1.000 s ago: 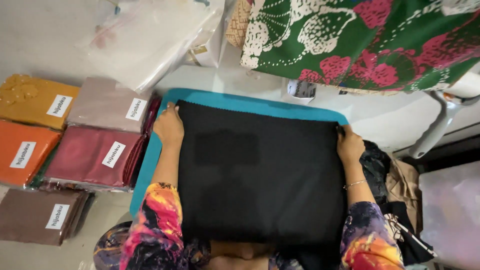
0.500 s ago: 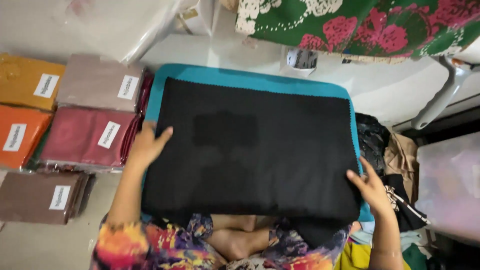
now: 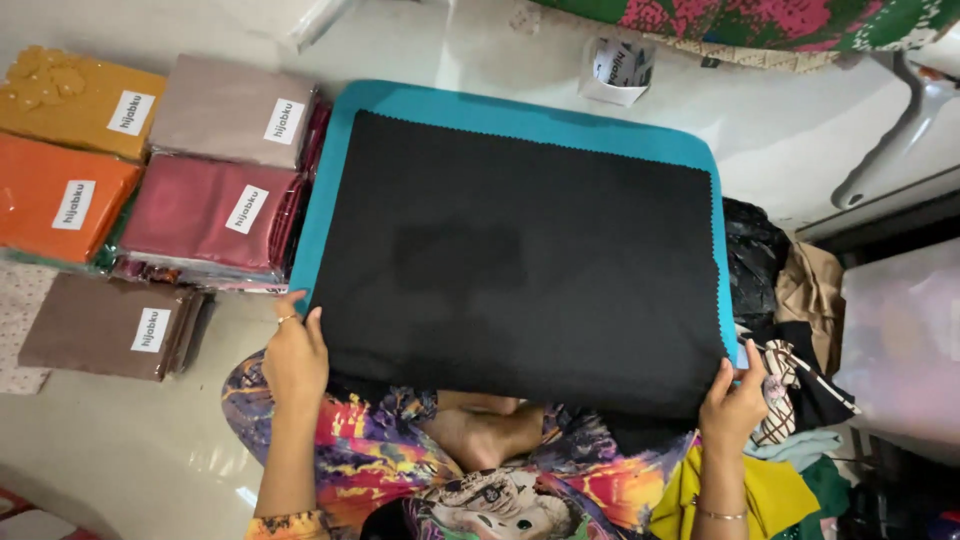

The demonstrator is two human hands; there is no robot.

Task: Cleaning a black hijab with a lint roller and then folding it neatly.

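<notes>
- The left hand [image 3: 293, 357] and right hand [image 3: 733, 404] each pinch a near corner of a flat black rectangular cloth [image 3: 520, 260], fingers pressed together, seemingly keeping it taut.
- The cloth lies on a teal padded board [image 3: 400, 100]; its edges look zigzag-cut.
- Folded, bagged fabrics [image 3: 210, 200] are stacked left of the board.

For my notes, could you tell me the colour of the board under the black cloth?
Teal board, seen in the head view.
</notes>
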